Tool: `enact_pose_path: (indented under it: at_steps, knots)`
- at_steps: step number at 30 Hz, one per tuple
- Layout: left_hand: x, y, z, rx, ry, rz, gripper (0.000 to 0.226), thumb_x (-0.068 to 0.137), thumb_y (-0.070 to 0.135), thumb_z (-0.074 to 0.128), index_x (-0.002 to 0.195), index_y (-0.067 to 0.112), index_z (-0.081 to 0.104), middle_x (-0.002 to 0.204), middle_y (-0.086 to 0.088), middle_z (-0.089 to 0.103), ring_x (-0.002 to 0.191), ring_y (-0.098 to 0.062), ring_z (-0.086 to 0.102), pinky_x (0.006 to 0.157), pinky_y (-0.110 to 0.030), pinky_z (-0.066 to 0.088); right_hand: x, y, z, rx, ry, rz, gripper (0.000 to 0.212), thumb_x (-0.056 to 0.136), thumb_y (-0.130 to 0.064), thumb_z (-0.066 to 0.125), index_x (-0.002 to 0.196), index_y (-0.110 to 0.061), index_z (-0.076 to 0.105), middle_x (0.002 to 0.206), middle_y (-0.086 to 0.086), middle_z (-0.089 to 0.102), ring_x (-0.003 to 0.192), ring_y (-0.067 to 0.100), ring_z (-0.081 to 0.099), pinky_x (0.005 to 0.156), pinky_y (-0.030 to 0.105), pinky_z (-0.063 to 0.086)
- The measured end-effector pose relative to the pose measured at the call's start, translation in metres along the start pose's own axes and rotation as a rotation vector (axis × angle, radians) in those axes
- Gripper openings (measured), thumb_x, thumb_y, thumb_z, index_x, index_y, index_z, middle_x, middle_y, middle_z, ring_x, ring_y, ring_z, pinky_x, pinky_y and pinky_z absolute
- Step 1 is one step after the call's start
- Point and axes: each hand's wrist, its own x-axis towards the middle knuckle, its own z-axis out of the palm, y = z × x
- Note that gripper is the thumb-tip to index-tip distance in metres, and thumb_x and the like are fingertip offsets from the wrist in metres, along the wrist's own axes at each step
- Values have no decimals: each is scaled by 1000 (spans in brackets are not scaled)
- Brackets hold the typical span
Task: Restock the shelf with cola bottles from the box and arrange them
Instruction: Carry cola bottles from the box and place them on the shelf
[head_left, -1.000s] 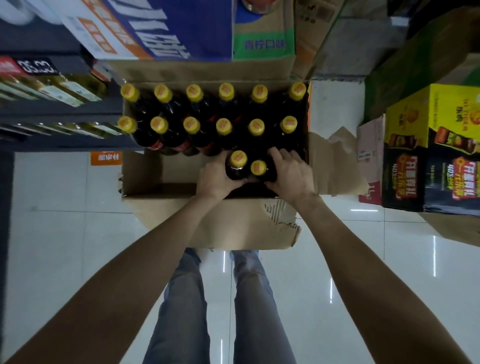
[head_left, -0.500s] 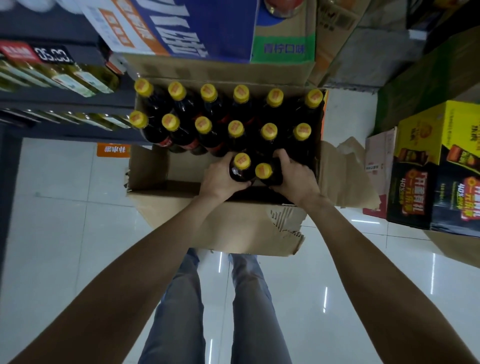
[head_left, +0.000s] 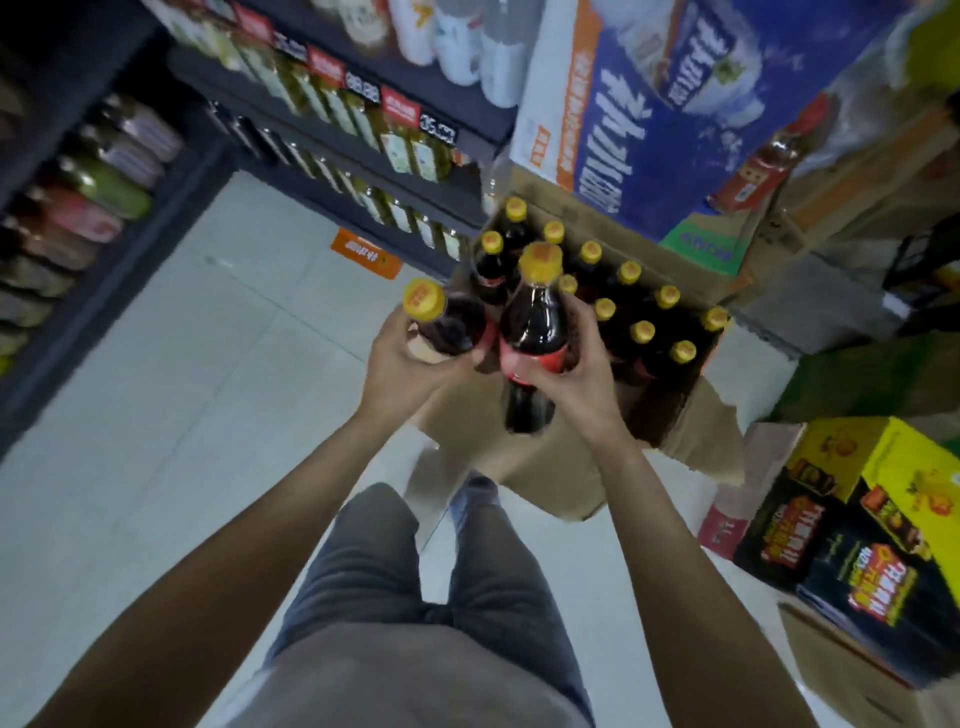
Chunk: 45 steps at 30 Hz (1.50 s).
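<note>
My left hand (head_left: 402, 364) grips a dark cola bottle with a yellow cap (head_left: 449, 322), lifted clear of the box. My right hand (head_left: 576, 374) grips a second cola bottle (head_left: 535, 322) round its red label, upright and raised beside the first. Behind them the open cardboard box (head_left: 691, 431) stands on the floor with several more yellow-capped cola bottles (head_left: 644, 332) upright inside. Dark shelves (head_left: 363, 135) with rows of bottles run along the upper left.
A blue and white carton (head_left: 649, 114) is stacked above the box. Yellow and black cartons (head_left: 857, 519) sit at the right. Another shelf of drinks (head_left: 78, 208) lines the far left. Pale tiled floor (head_left: 182, 389) lies between; my legs are below.
Both hands have lifted a cola bottle each up out of the box. My view has swung left, bringing the shelves into sight.
</note>
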Motion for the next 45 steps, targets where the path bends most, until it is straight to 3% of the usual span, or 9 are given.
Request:
enact_pose_path:
  at_steps: [4, 13, 17, 22, 27, 32, 36, 41, 45]
  knots:
    - [-35, 5, -84, -135, 192, -79, 55, 51, 52, 81, 97, 36, 55, 107, -5, 65, 105, -19, 60, 100, -41, 45, -1, -33, 69, -25, -200, 34, 68, 73, 5, 76, 132, -9, 44, 114, -13, 58, 96, -15, 58, 81, 5, 42]
    - [-160, -51, -299, -482, 749, -137, 53, 55, 42, 73, 99, 21, 53, 83, 13, 66, 77, 0, 60, 75, -19, 47, -26, -86, 309, -195, -681, 4, 38, 84, -13, 69, 117, -19, 52, 98, -11, 63, 75, -13, 59, 65, 2, 42]
    - [-218, -85, -406, -394, 805, -105, 47, 61, 32, 74, 102, 25, 51, 84, 23, 67, 79, 10, 60, 73, -9, 44, -63, -94, 450, -225, -826, -35, 40, 82, -22, 71, 117, -19, 54, 103, -6, 66, 91, 4, 63, 81, 21, 48]
    - [-287, -124, -547, -92, 917, -172, 59, 58, 42, 80, 111, 30, 56, 92, 18, 67, 85, 8, 60, 76, -9, 43, -125, -111, 611, -174, -956, -67, 38, 80, -16, 73, 114, -18, 56, 102, -3, 67, 89, 8, 64, 74, 17, 49]
    - [-318, -152, -685, -20, 1152, -224, 59, 51, 59, 74, 103, 39, 58, 87, 14, 70, 79, -4, 64, 79, -30, 53, -169, -146, 764, -125, -1060, -176, 51, 71, -17, 80, 116, -16, 54, 107, -5, 66, 89, -1, 64, 76, 16, 48]
    - [-322, -164, -829, 134, 1351, -153, 74, 52, 60, 75, 115, 25, 59, 94, 19, 67, 82, 9, 59, 77, -23, 47, -187, -191, 921, -164, -1194, -451, 54, 70, -23, 82, 115, -23, 53, 108, -12, 65, 99, 1, 61, 86, 19, 45]
    - [-321, -165, -937, 270, 1444, 12, 69, 62, 57, 79, 119, 30, 51, 108, 27, 60, 101, 11, 58, 87, -13, 46, -198, -238, 1036, -177, -1254, -708, 56, 70, -32, 82, 113, -32, 47, 105, -25, 57, 95, -16, 52, 82, 5, 38]
    - [-317, -172, -1087, 332, 1526, 141, 68, 70, 50, 77, 124, 21, 49, 115, 7, 62, 109, -8, 59, 92, -36, 50, -212, -301, 1165, -119, -1210, -874, 60, 73, -31, 79, 123, -22, 46, 109, -18, 57, 101, -4, 51, 81, 3, 37]
    - [-307, -187, -1191, 337, 1538, 191, 67, 68, 54, 76, 123, 27, 48, 116, 10, 61, 110, -7, 58, 94, -37, 50, -222, -336, 1249, -54, -1103, -960, 65, 72, -31, 80, 125, -19, 46, 115, -11, 57, 105, 2, 53, 86, 10, 40]
